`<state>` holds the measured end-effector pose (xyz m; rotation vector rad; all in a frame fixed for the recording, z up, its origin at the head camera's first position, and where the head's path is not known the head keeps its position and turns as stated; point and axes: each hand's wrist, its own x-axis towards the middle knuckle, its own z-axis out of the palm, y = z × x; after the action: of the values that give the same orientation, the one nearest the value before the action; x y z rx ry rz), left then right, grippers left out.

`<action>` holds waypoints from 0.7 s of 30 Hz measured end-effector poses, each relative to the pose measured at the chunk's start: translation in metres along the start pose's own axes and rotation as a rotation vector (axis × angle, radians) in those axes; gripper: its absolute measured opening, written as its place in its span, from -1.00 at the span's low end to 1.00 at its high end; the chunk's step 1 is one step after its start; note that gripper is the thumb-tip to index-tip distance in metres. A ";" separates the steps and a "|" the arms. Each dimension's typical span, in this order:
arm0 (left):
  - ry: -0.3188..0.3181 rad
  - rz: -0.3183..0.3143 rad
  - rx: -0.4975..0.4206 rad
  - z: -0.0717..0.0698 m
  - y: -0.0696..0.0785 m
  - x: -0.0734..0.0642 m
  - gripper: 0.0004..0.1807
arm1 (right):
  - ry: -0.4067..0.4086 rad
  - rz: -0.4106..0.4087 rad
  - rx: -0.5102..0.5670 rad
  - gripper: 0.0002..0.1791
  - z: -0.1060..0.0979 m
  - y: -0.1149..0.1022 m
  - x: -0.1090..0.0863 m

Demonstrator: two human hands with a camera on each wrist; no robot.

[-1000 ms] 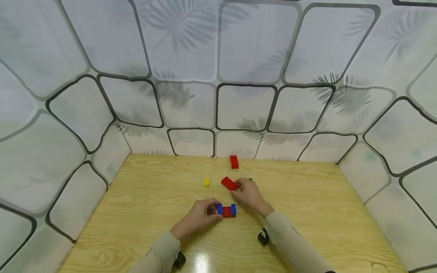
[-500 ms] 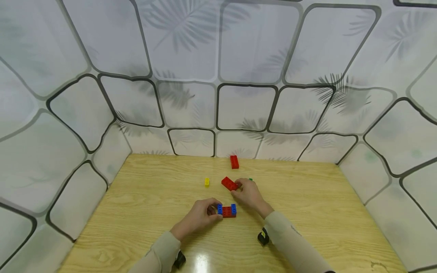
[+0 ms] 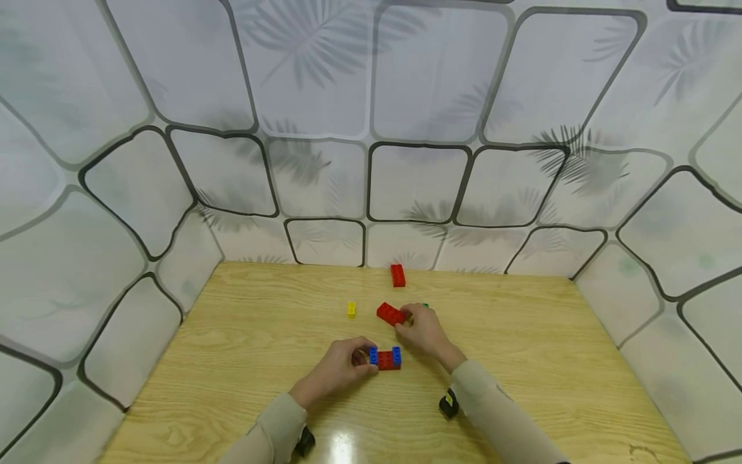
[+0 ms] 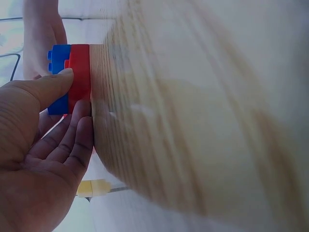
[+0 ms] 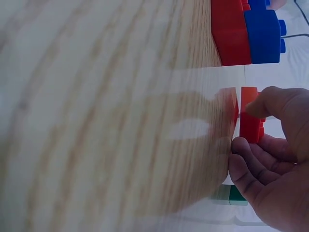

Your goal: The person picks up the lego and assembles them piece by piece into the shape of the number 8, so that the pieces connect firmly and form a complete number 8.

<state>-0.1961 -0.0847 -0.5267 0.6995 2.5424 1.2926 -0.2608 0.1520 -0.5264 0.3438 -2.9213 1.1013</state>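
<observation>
A red building brick (image 3: 389,364) lies on the table with a blue brick (image 3: 397,355) on its right end and another blue brick (image 3: 373,355) on its left end. My left hand (image 3: 342,364) grips the left end, thumb on the near side in the left wrist view. Farther back, my right hand (image 3: 424,330) pinches a second red brick (image 3: 390,314) by its right end, thumb against the side. In the right wrist view a narrow gap shows between this held brick (image 5: 249,116) and the tabletop. A green brick (image 5: 236,195) is mostly hidden behind the right hand in the head view.
A small yellow brick (image 3: 351,310) lies left of the held red brick. Another red brick (image 3: 397,275) is near the back edge of the wooden table (image 3: 261,335). Patterned curtain-like walls (image 3: 417,180) stand around the back and sides.
My right hand has shifted very slightly to the right with the red brick in it. The left hand and the red-and-blue bricks have stayed where they were.
</observation>
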 end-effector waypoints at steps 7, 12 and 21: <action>0.001 0.001 -0.001 0.001 -0.002 0.000 -0.62 | -0.012 -0.005 0.024 -0.61 -0.001 0.001 -0.004; 0.001 0.005 0.000 0.001 -0.002 0.000 -0.61 | -0.020 -0.005 0.031 -0.65 -0.004 0.000 -0.007; 0.003 0.003 0.008 0.002 -0.004 0.001 -0.62 | -0.004 -0.017 0.058 -0.63 -0.009 -0.003 -0.016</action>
<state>-0.1977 -0.0849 -0.5308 0.7032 2.5513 1.2859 -0.2450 0.1586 -0.5189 0.3720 -2.8890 1.1865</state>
